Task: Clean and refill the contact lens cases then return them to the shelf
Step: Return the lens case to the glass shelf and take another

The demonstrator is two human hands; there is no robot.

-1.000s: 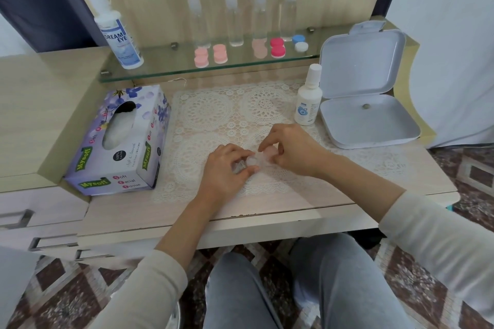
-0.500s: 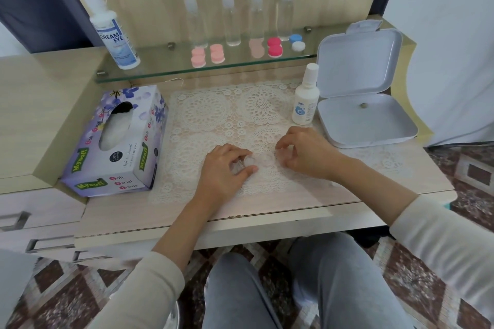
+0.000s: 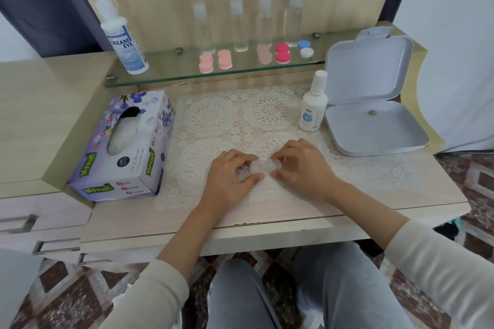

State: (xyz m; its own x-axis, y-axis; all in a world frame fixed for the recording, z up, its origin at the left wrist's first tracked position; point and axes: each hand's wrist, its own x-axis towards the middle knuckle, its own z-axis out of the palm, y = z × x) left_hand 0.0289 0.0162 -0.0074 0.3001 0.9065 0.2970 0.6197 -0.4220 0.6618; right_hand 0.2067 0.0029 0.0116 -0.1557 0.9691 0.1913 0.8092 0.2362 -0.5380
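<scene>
A clear contact lens case (image 3: 263,166) lies on the lace mat (image 3: 235,125) in the middle of the table. My left hand (image 3: 230,181) pinches its left end between thumb and fingers. My right hand (image 3: 302,165) grips its right end, fingers curled over the cap there. A small white solution bottle (image 3: 312,107) stands upright behind my right hand. On the glass shelf (image 3: 171,76) sit several more lens cases: two pale pink ones (image 3: 215,60), a beige one (image 3: 264,54), a hot pink one (image 3: 282,53) and a blue and white one (image 3: 305,48).
A tissue box (image 3: 125,147) lies at the left of the mat. An open white hinged box (image 3: 374,104) stands at the right. A large Dream Eye bottle (image 3: 121,35) and several clear bottles (image 3: 264,21) stand on the shelf. Drawers are at the lower left.
My right hand lifted off the case's right end, drew slightly right, then came back down onto it. My left hand has kept its hold on the left end.
</scene>
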